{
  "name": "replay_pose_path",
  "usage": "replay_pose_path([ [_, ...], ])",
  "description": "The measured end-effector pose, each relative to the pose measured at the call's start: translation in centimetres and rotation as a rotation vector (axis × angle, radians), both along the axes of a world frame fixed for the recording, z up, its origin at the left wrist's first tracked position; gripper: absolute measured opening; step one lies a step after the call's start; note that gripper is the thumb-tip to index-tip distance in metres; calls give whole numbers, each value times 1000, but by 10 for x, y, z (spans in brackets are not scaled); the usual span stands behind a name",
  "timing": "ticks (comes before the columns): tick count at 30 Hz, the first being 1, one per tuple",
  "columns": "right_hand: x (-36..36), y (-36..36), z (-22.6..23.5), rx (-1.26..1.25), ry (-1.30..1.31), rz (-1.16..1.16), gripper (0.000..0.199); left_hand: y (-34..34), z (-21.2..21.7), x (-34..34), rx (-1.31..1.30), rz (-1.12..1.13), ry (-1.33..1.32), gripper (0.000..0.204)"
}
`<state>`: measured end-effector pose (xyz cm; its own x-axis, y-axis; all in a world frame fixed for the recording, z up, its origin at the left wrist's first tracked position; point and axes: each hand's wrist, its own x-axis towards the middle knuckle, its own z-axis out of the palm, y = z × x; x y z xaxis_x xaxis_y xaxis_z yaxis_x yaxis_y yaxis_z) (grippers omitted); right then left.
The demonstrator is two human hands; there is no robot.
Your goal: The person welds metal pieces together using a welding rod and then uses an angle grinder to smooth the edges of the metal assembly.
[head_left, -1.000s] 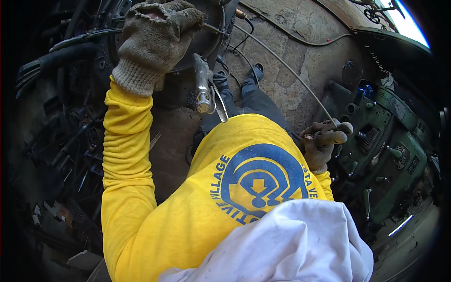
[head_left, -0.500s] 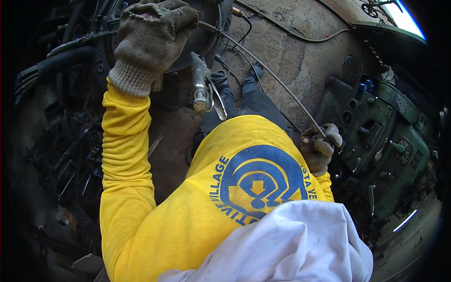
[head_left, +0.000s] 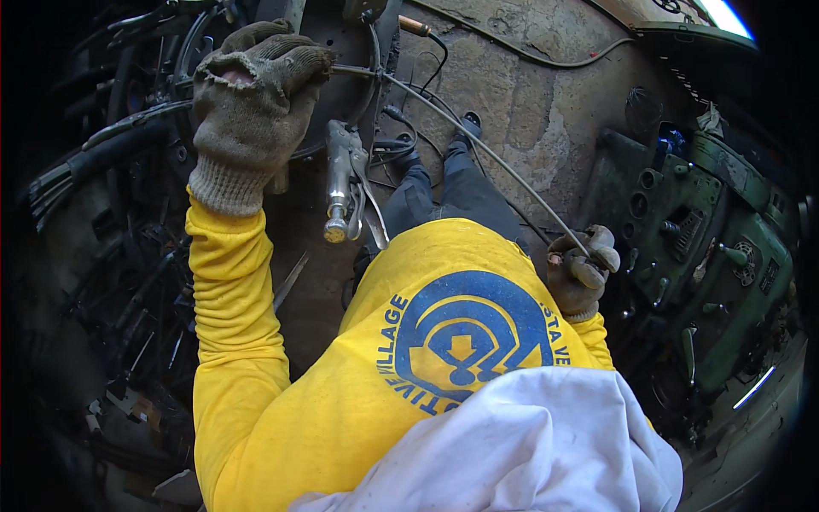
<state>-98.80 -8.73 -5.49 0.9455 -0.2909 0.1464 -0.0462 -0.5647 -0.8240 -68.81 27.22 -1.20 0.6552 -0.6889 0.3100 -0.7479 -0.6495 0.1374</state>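
Observation:
My left hand (head_left: 256, 107), in a worn grey-brown knit glove torn at the back, is closed at the far left over a dark round metal fixture. A thin metal rod (head_left: 490, 154) comes out beside its fingers and slants down to the right. My right hand (head_left: 584, 269), in a similar glove, grips the rod's other stretch by my right hip. Below the left hand, locking pliers (head_left: 341, 183) hang at the fixture's edge, untouched by either hand. What lies inside the left palm is hidden.
A green machine (head_left: 695, 230) with knobs and levers stands at right. Cables and a hose (head_left: 554, 66) cross the stone floor (head_left: 529, 102) ahead, near a wooden-handled tool (head_left: 415, 26). Dark metal bars (head_left: 111, 145) crowd the left side. A white cloth (head_left: 529, 444) hangs over my chest.
The left hand, the fixture and the locking pliers now sit lower and farther left in the picture, as the view has shifted. The right hand stays nearly in place on the rod.

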Motion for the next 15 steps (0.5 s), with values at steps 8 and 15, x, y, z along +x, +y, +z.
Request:
replay_pose_path([
  [8, 8, 0, 3, -93, 57, 60, 21, -4, 4, -1, -32, -14, 25, 31],
  [15, 9, 3, 2, -33, 80, -17, 22, -6, 8, -3, -18, 7, 45, 30],
])
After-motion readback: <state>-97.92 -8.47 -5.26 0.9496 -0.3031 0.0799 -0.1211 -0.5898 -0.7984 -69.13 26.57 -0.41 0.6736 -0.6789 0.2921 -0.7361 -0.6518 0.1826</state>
